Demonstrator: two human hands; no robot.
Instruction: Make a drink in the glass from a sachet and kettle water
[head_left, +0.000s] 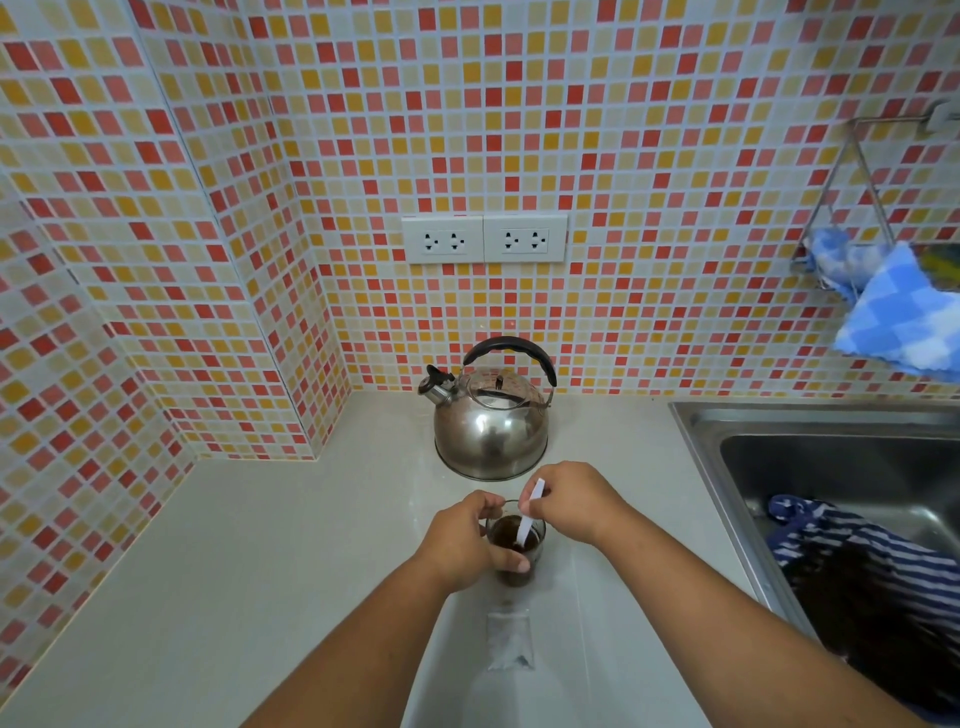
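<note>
While my left hand wraps the glass to steady it, my right hand stirs with a white stick pinched near its top between thumb and fingertips. Left fingers curl around the far wall of the glass and the thumb presses the near wall, so the glass sits enclosed in that grip, standing on the counter. Below my right fingertips the stick slants down into dark liquid, its lower end under the surface. The glass appears roughly two-thirds full, so I judge the pouring done and the stirring in hand.

To do this well, I judge that the left grip should stay firm and low, the stick should circle close to the bottom where powder may settle, and the strokes should stay small so nothing slops over the rim onto my thumb. Beyond my knuckles stands the kettle, clear of both hands. Nearer to me than my left thumb lies a clear sachet flat on the counter; whether it is empty I cannot tell.
</note>
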